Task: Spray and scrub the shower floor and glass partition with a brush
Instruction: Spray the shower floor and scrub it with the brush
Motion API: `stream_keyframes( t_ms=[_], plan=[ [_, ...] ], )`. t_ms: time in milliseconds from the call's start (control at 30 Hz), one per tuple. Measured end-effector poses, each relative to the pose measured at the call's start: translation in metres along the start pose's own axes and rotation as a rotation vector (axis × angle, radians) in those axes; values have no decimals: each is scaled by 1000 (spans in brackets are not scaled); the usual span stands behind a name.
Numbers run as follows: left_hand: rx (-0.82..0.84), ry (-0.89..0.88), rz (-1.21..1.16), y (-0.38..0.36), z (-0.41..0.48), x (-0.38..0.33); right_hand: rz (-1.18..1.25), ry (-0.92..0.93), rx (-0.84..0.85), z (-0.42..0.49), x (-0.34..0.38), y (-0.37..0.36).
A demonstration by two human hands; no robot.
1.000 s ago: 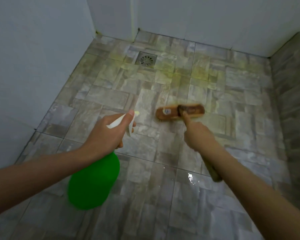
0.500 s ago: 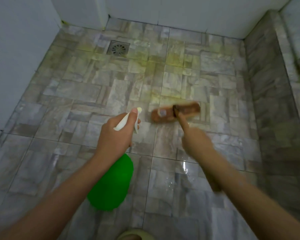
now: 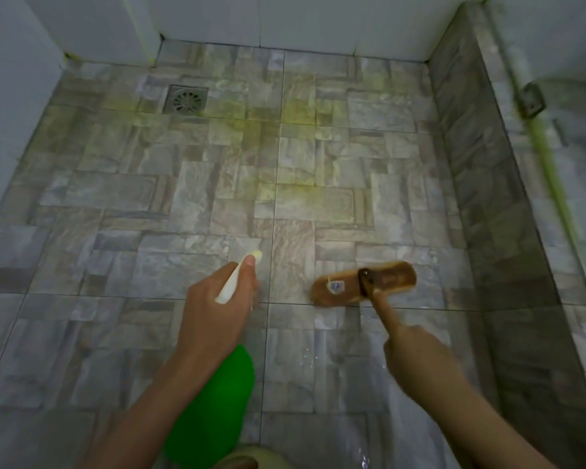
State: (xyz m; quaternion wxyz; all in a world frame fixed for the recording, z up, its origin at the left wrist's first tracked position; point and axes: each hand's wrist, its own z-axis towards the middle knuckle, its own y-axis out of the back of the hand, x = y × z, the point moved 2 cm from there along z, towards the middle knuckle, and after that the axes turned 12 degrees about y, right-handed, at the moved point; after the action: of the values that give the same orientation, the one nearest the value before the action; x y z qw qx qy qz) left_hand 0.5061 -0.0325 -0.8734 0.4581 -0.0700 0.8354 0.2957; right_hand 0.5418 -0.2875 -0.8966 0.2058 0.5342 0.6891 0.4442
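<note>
Fingers (image 3: 247, 269) clamped: left hand (image 3: 214, 309) on spray bottle (image 3: 214, 401), right hand (image 3: 416, 353) on brush (image 3: 362, 282) | step, as judged: floor (image 3: 115, 265) being scrubbed | next: yellow stains (image 3: 295, 111) near drain (image 3: 185, 99) to be treated.

Spray bottle (image 3: 214, 411): green body, white trigger head, nozzle pointing forward and away. The left hand (image 3: 214, 309) grips its neck and holds it tilted above the floor.

Brush (image 3: 342, 287): brown wooden head with a small label, back upward, lying crosswise on the tiles right of the bottle. Its handle rises from mid-head into the grip of the right hand (image 3: 416, 357).

Shower floor (image 3: 190, 198): grey-brown stone-pattern tiles, with yellow-green staining across the middle and far part and a wet sheen on the near tiles.
</note>
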Motion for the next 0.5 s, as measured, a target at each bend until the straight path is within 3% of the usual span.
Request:
stream_keyframes(
  t_ms=[200, 500],
  plan=[
    [61, 18, 59, -21, 4, -2, 59, 3, -61, 71, -13, 24],
    [-8, 29, -4, -29, 14, -19, 56, -75, -48, -11, -19, -14]
  ],
)
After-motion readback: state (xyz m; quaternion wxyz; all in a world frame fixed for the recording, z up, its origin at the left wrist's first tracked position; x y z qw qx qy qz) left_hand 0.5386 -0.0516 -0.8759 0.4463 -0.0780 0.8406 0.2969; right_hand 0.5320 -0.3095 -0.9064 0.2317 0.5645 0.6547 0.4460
